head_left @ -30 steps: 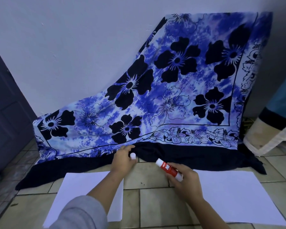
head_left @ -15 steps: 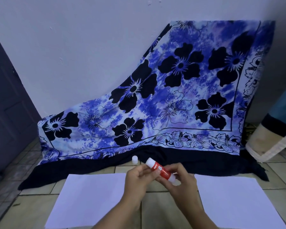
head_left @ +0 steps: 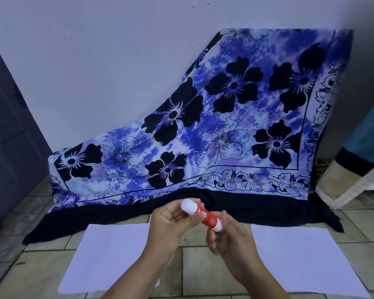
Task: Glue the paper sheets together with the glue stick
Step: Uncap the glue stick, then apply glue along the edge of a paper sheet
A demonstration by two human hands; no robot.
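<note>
With left hand gripping the glue stick, right hand pinching its 4 o'clock base, we should twist sparingly.

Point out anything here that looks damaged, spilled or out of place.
Nothing is spilled. One small oddity: the left paper sheet has a ragged notch at its near right corner, while the right paper sheet shows clean edges. I cannot tell whether it is torn or folded. The glue stick looks intact.

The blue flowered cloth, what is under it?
Its dark hem lies on the tiled floor. The cloth slopes up against the wall; whatever props it up is covered.
</note>
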